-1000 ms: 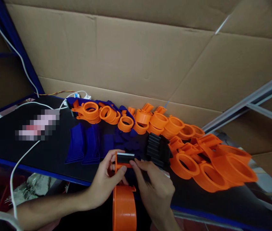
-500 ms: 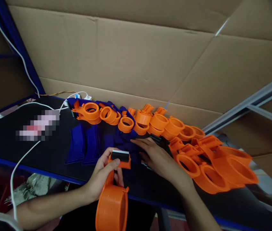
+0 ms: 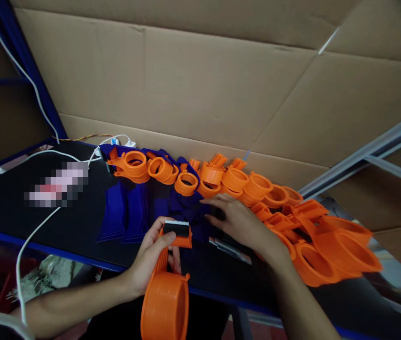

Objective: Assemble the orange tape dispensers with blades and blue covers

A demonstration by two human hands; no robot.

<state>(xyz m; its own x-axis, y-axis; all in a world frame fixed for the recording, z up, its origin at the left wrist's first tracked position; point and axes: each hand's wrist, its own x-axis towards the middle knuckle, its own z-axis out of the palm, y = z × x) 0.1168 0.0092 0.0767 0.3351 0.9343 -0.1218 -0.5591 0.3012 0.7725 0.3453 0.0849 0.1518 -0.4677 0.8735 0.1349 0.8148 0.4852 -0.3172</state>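
My left hand (image 3: 150, 259) is closed around the handle end of an orange tape dispenser (image 3: 165, 304), its thumb pressed on a black piece with a white toothed edge (image 3: 176, 227). The dispenser's round ring hangs low, toward me. To the right, my right hand (image 3: 234, 215) is open, fingers stretched leftward and thumb apart, over the table beside a pile of small dark blue parts (image 3: 186, 205). What lies under its palm is hidden. Thin metal strips (image 3: 230, 250) rest just below that hand.
Orange dispenser bodies (image 3: 234, 179) line the back of the black table (image 3: 80, 226), and more (image 3: 328, 250) are heaped on the right. Stacked blue plates (image 3: 113, 212) stand left of centre. A white cable (image 3: 19, 264) crosses the left side. Cardboard (image 3: 186, 85) walls the back.
My right hand has shifted slightly right and up, uncovering more of the metal strips and covering a black part. My left hand and the dispenser have hardly moved.
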